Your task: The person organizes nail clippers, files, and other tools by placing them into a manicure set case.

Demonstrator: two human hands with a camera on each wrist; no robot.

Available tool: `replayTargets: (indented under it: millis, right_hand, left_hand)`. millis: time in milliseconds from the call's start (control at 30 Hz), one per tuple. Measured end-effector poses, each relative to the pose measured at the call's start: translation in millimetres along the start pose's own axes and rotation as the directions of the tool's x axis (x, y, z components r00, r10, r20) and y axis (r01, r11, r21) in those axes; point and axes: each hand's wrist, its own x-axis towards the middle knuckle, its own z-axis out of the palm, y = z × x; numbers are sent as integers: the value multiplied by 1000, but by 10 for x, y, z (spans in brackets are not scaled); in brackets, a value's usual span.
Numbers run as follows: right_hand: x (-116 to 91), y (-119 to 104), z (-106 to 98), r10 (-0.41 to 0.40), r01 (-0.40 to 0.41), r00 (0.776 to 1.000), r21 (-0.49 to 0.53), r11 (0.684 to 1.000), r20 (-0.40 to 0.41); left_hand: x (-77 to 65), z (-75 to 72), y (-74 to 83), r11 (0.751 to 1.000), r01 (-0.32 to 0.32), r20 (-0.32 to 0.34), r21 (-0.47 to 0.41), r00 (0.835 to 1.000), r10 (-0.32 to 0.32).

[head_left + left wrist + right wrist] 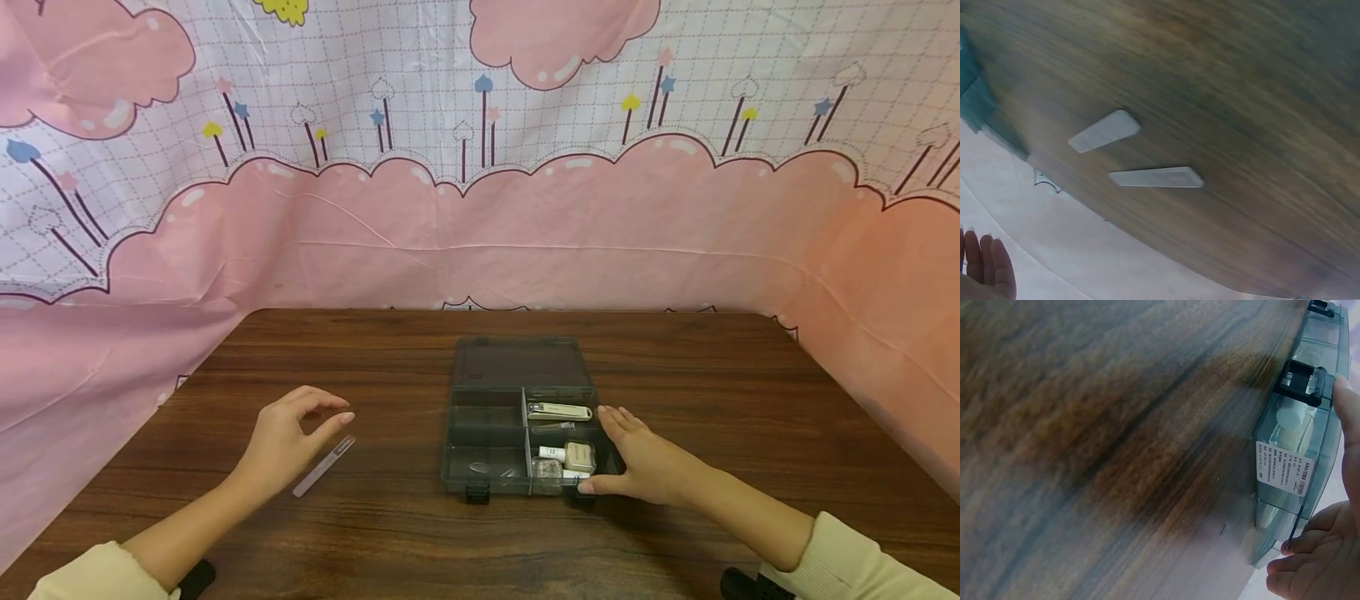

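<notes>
My left hand [281, 433] hovers over the table at left, thumb and fingers curved with a gap between them and nothing held. Beside it lies a slim pale strip like a nail file [324, 467]. Two such strips, one upper [1105, 131] and one lower [1157, 177], show in the left wrist view. My right hand [648, 462] holds the right side of a grey see-through organizer box [487, 482], thumb at the front rim and fingers along the side. Inside its right compartments are a nail clipper [558, 412] and nail polish bottles [579, 455] with white caps.
The box's lid [519, 364] lies folded back behind it. Black latches [477, 493] sit on the front wall, which bears a white label [1285, 467]. A patterned pink cloth [525, 225] hangs around the brown wooden table [360, 533].
</notes>
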Motion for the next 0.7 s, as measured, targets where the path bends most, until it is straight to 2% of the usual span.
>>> replayTargets:
  millis: [67, 300, 567, 700]
  right_hand:
    - [2, 2, -3, -3, 3, 1000, -3, 1000, -2]
    - [13, -10, -11, 11, -11, 1000, 4, 1000, 7]
    - [10, -1, 5, 7, -7, 1000, 0, 1000, 4]
    - [6, 2, 6, 7, -7, 1000, 4, 1000, 6]
  left_hand:
    - [-28, -17, -26, 1000, 7, 1, 8, 1000, -7]
    - [-172, -77, -161, 994, 105, 55, 22, 993, -106]
    - [-332, -88, -313, 992, 124, 75, 37, 989, -126]
    - [-402, -100, -356, 985, 164, 132, 62, 976, -171]
